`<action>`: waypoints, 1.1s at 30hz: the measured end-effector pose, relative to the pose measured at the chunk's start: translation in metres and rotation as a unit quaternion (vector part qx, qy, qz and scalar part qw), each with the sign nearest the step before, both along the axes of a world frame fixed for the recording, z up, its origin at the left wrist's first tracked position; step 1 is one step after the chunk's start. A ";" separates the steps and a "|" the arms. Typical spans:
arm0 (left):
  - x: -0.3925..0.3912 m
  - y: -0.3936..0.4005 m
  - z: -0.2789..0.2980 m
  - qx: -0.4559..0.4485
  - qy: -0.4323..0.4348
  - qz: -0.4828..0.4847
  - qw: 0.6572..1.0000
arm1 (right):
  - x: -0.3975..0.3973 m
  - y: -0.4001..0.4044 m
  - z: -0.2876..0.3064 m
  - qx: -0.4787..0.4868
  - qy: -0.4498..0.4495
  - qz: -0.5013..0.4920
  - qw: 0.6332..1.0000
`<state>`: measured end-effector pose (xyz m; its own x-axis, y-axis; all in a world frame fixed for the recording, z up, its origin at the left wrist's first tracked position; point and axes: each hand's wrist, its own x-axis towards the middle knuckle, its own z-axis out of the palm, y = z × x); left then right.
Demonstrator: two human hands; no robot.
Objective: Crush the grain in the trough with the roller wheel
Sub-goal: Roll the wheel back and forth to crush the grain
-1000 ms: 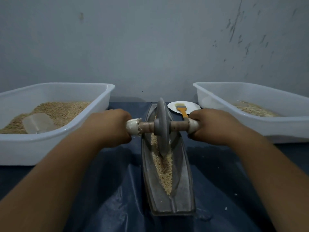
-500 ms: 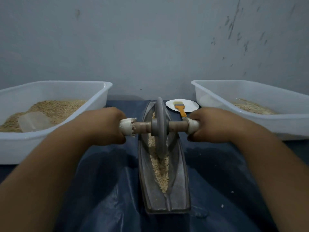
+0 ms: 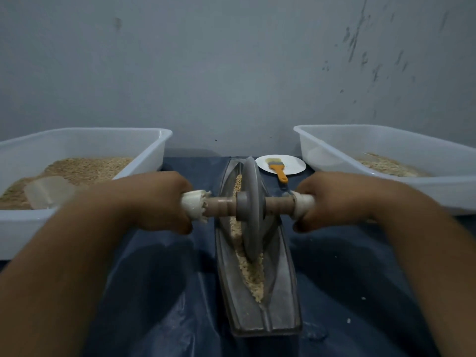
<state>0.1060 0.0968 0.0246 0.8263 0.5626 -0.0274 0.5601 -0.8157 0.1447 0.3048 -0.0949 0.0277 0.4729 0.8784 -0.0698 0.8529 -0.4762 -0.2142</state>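
In the trough (image 3: 280,305), the heavy-looking roller wheel (image 3: 251,210) bites loose grain (image 3: 253,276) — left hand (image 3: 154,199), right hand (image 3: 334,199) fisted round its axle ends.

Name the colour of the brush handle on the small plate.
Orange, on the brush; the head view shows it.

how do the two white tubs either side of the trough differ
The left tub holds a deep heap of grain, while the right tub has only a thin layer. The left tub also has a translucent scoop lying in its grain; no scoop shows in the right tub. Both are white, rectangular plastic tubs standing on the dark blue sheet.
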 end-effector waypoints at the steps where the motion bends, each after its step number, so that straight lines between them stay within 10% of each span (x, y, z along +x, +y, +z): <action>1: 0.003 0.001 -0.003 0.012 -0.018 0.003 1.000 | 0.002 0.006 -0.006 0.034 -0.051 -0.004 0.998; 4: 0.005 0.000 -0.003 0.024 -0.034 0.002 0.999 | 0.005 0.012 -0.012 0.069 -0.071 0.000 0.995; 11: -0.021 -0.010 0.018 -0.057 0.073 -0.038 0.995 | -0.007 -0.017 0.016 -0.106 0.193 0.065 0.973; 18: 0.004 0.000 -0.002 0.032 -0.038 0.010 0.999 | -0.002 0.016 -0.013 0.063 -0.105 -0.002 0.992; 26: -0.018 -0.001 0.015 -0.059 0.070 -0.036 0.995 | -0.007 -0.019 0.017 -0.063 0.156 0.050 0.984; 33: 0.003 0.004 -0.005 0.050 -0.067 0.011 0.996 | -0.002 0.015 -0.012 0.049 -0.090 -0.028 0.994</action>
<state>0.1093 0.1013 0.0197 0.8059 0.5757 0.1386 0.5599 -0.8170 0.1378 0.3031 -0.0802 0.0154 0.5192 0.8483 0.1043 0.8538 -0.5093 -0.1080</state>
